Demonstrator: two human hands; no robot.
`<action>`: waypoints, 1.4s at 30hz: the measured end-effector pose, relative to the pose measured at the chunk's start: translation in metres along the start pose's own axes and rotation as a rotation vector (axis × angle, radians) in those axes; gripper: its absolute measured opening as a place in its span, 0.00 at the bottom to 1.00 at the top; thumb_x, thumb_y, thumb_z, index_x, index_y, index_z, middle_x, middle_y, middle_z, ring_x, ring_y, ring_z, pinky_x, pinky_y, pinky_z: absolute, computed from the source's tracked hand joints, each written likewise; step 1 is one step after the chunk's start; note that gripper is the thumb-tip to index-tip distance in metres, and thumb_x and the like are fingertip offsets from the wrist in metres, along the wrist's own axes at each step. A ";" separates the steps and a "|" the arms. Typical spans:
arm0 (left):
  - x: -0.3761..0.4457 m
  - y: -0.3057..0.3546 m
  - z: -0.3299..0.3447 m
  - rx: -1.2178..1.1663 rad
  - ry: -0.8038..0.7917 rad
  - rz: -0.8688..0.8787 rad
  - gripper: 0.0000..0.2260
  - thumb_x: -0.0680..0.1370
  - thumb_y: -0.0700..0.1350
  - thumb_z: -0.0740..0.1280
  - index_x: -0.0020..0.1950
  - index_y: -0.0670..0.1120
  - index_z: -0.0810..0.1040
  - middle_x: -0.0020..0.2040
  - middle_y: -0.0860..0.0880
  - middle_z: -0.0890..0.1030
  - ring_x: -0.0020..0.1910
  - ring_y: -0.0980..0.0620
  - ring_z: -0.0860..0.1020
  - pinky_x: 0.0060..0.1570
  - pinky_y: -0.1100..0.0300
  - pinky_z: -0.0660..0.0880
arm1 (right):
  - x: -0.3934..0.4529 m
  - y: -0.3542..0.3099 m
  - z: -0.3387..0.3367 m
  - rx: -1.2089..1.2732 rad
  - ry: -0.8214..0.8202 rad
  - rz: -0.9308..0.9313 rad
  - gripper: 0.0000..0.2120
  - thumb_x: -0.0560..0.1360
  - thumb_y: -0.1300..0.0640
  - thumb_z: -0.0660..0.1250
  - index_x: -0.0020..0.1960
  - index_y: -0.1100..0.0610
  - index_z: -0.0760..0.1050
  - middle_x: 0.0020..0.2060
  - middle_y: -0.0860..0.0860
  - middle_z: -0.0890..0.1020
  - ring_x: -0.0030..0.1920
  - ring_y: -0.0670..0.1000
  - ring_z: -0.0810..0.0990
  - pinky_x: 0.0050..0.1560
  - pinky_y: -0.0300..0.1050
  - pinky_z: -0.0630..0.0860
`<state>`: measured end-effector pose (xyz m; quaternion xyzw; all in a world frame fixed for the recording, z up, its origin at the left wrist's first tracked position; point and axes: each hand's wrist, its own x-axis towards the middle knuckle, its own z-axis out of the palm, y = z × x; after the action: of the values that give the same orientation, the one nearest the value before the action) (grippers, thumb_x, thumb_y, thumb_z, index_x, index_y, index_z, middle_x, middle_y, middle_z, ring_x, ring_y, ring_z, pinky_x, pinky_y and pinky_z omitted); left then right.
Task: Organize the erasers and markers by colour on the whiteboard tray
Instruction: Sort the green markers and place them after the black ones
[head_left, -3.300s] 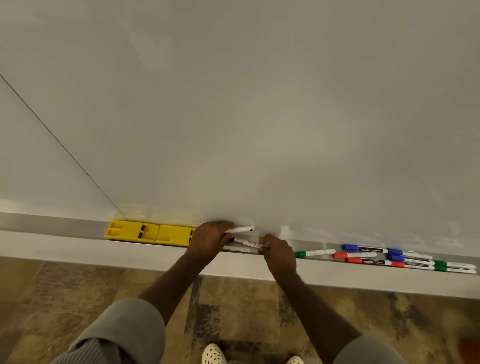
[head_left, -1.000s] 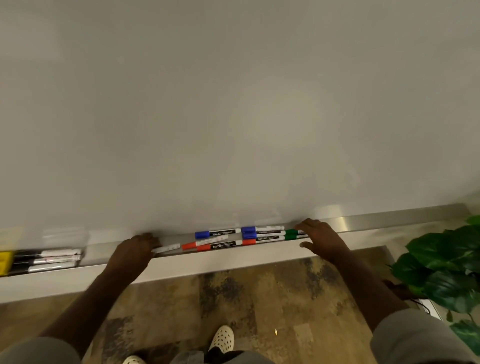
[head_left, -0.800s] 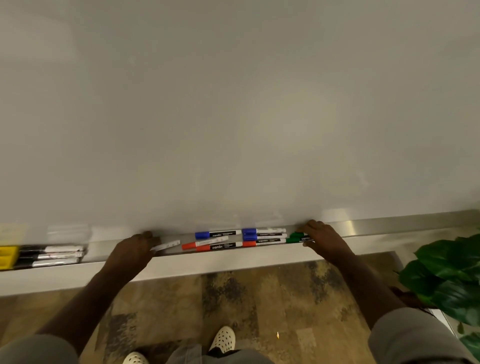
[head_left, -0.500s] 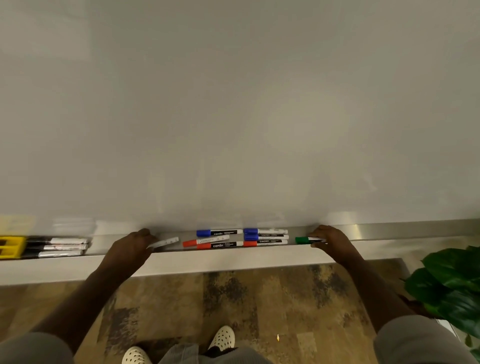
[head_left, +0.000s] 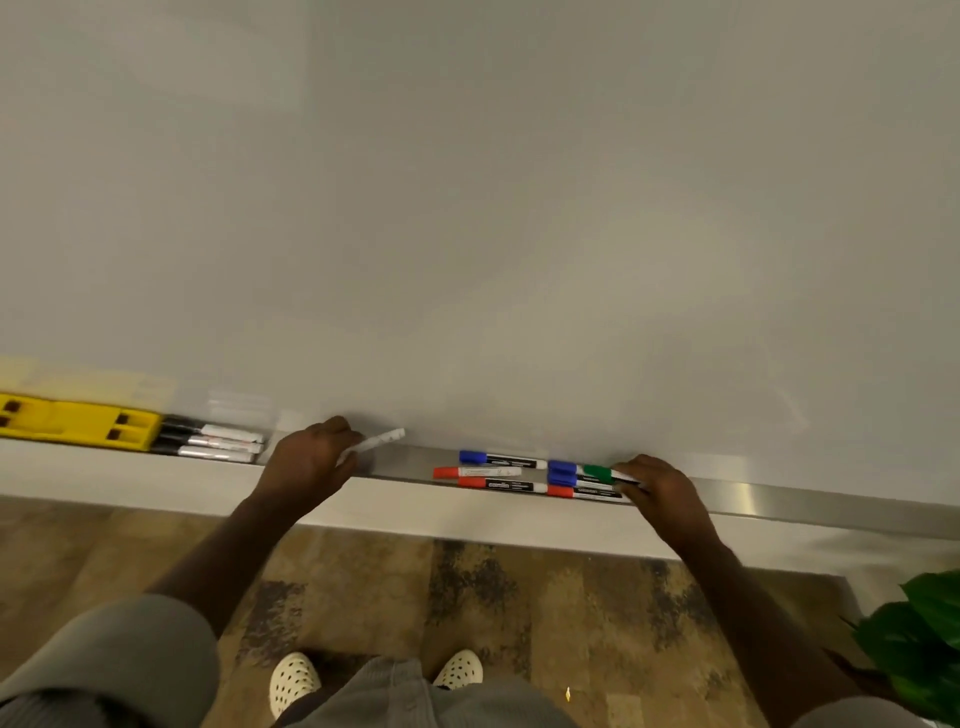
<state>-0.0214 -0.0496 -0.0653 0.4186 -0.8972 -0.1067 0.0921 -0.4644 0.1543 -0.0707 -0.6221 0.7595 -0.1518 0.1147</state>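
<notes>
Starting at the far left of the tray (head_left: 779, 501), the yellow erasers (head_left: 78, 423) are sitting end to end, and the black markers (head_left: 210, 446) are lying stacked just beside them, so that end is looking sorted. Moving along, the left hand (head_left: 306, 460) is closing its fingers round a white marker barrel (head_left: 376, 441), whose cap end is hidden inside the fist; I cannot tell its colour. It is hovering just over the tray, apart from both groups.

In the middle, things are looking mixed: a blue marker (head_left: 501, 460) is lying at the back, two red markers (head_left: 478, 473) in front of it, then two more blue caps (head_left: 562, 472) and another red one (head_left: 582, 492) bunched to their right.

On the right, the right hand (head_left: 660, 491) is pinching a green marker (head_left: 600, 472) by its barrel, its cap lying right against those blue caps. By my reckoning, reds, blues and greens are all waiting to be grouped.
</notes>
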 end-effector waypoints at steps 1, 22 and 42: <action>-0.002 -0.003 -0.002 -0.013 0.020 -0.001 0.07 0.73 0.43 0.71 0.50 0.50 0.83 0.43 0.50 0.79 0.36 0.45 0.81 0.28 0.55 0.75 | 0.005 -0.018 0.009 -0.004 -0.020 -0.049 0.12 0.74 0.60 0.73 0.56 0.56 0.82 0.46 0.52 0.84 0.47 0.53 0.81 0.45 0.48 0.80; -0.092 -0.193 -0.054 -0.098 0.269 -0.265 0.10 0.72 0.44 0.73 0.52 0.48 0.82 0.44 0.50 0.80 0.41 0.47 0.77 0.31 0.57 0.74 | 0.111 -0.362 0.168 -0.017 -0.149 -0.171 0.11 0.80 0.53 0.63 0.60 0.50 0.79 0.49 0.50 0.80 0.51 0.52 0.78 0.44 0.46 0.73; -0.037 -0.198 -0.049 -0.207 0.126 0.105 0.10 0.73 0.43 0.74 0.54 0.46 0.84 0.46 0.47 0.82 0.44 0.45 0.79 0.37 0.54 0.78 | 0.094 -0.362 0.163 0.117 0.118 -0.017 0.13 0.79 0.57 0.67 0.62 0.53 0.79 0.51 0.51 0.84 0.51 0.52 0.81 0.51 0.47 0.80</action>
<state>0.1595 -0.1506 -0.0742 0.3651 -0.8945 -0.1672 0.1965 -0.0941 -0.0171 -0.0852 -0.6108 0.7493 -0.2334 0.1046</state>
